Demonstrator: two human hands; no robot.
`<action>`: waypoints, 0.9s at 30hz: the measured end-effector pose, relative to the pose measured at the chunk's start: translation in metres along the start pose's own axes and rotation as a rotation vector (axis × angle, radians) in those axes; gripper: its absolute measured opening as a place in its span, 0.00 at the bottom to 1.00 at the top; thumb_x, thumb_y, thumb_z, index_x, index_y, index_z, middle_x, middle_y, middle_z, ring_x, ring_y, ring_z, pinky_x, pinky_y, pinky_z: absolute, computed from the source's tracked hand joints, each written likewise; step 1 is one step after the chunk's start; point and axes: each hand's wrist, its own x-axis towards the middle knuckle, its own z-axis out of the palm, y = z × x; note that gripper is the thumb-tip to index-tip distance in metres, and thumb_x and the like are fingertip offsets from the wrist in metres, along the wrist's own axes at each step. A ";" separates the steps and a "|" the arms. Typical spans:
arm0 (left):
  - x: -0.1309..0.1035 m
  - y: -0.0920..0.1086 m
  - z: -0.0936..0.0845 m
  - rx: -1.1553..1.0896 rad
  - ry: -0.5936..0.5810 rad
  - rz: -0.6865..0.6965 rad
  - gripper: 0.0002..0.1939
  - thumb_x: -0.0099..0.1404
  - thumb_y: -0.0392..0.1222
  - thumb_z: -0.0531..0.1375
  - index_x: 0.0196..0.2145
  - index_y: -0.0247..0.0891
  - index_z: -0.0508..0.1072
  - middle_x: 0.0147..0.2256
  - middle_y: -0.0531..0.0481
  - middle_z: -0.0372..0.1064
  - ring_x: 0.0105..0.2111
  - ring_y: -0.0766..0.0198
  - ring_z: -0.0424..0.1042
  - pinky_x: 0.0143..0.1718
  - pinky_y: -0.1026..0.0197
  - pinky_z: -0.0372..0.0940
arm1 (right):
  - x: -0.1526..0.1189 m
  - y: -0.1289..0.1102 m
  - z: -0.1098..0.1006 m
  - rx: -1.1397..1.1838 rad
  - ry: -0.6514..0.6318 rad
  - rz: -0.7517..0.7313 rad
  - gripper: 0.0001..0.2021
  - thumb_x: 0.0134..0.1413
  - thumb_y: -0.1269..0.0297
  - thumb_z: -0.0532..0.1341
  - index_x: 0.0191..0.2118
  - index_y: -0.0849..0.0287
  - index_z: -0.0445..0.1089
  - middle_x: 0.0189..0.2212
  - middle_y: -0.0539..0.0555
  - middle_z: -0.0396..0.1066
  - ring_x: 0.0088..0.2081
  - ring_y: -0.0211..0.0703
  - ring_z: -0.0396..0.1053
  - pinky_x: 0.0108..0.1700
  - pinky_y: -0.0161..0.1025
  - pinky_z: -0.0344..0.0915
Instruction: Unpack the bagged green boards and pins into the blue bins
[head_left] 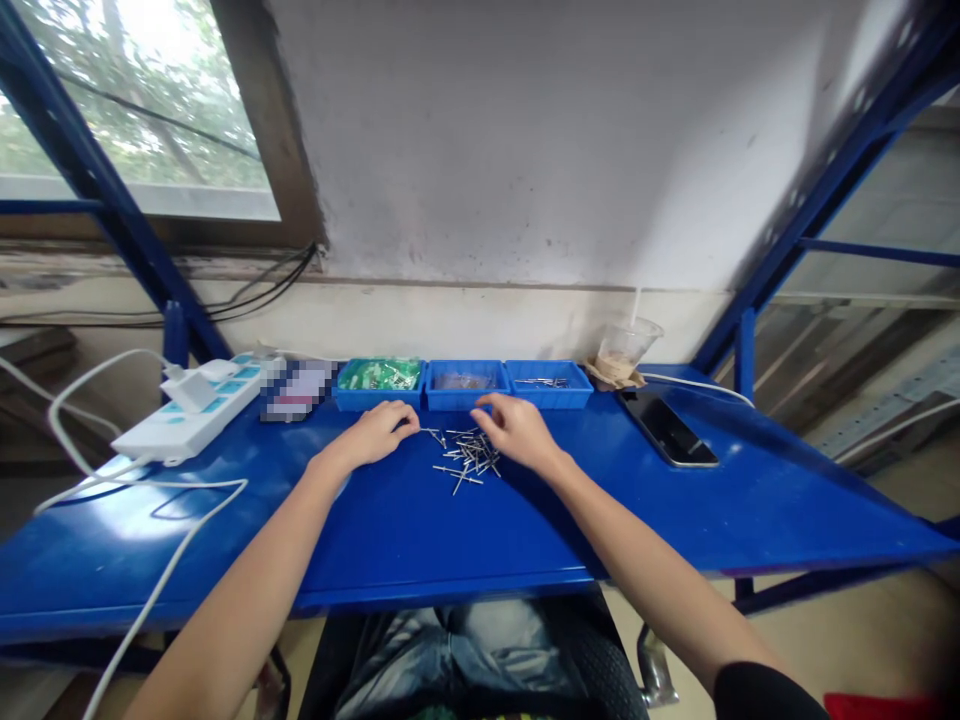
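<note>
A loose pile of thin metal blind rivets [471, 455] lies on the blue table, between my two hands. My left hand [379, 432] rests left of the pile, thumb and forefinger pinched together. One rivet [430, 430] sticks out to the right from those fingertips. Over the upper right edge of the pile is my right hand [517, 430], its fingers curled in and closed; whatever they may hold is hidden. Behind the hands stand three blue bins in a row: the left bin [379, 402] with green packets, the middle bin [465, 402] with small pieces, the right bin [551, 400] with some rivets.
A white power strip [199, 410] with a charger and trailing white cable sits at the left, beside a blurred-out packet [300, 390]. On the right lie a black phone [667, 430] and a plastic cup [628, 345] with a straw. Blue frame posts flank the table [450, 550].
</note>
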 end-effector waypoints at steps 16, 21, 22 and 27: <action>-0.001 0.044 0.013 -0.213 0.232 0.120 0.17 0.67 0.47 0.46 0.26 0.38 0.67 0.25 0.52 0.67 0.30 0.63 0.68 0.34 0.62 0.60 | -0.005 -0.018 0.014 -0.084 -0.028 -0.171 0.06 0.61 0.64 0.51 0.37 0.57 0.64 0.33 0.54 0.72 0.34 0.40 0.69 0.32 0.33 0.55; -0.004 0.052 0.012 -0.292 0.309 0.137 0.11 0.65 0.46 0.51 0.32 0.38 0.67 0.27 0.53 0.67 0.27 0.67 0.66 0.29 0.65 0.59 | -0.005 -0.019 0.015 -0.115 -0.015 -0.058 0.10 0.63 0.63 0.47 0.37 0.58 0.63 0.31 0.54 0.73 0.31 0.41 0.71 0.30 0.34 0.53; -0.004 0.053 0.012 -0.300 0.324 0.139 0.10 0.65 0.45 0.52 0.33 0.38 0.67 0.27 0.54 0.67 0.27 0.67 0.65 0.28 0.66 0.58 | -0.005 -0.018 0.015 -0.113 -0.009 -0.044 0.11 0.64 0.62 0.46 0.36 0.58 0.63 0.31 0.54 0.74 0.31 0.41 0.71 0.29 0.34 0.53; -0.004 0.053 0.014 -0.270 0.329 0.116 0.11 0.65 0.45 0.50 0.31 0.38 0.67 0.26 0.54 0.67 0.25 0.67 0.65 0.28 0.65 0.57 | -0.006 -0.018 0.014 -0.055 -0.017 -0.089 0.10 0.62 0.58 0.50 0.42 0.57 0.62 0.31 0.53 0.73 0.30 0.40 0.70 0.28 0.33 0.53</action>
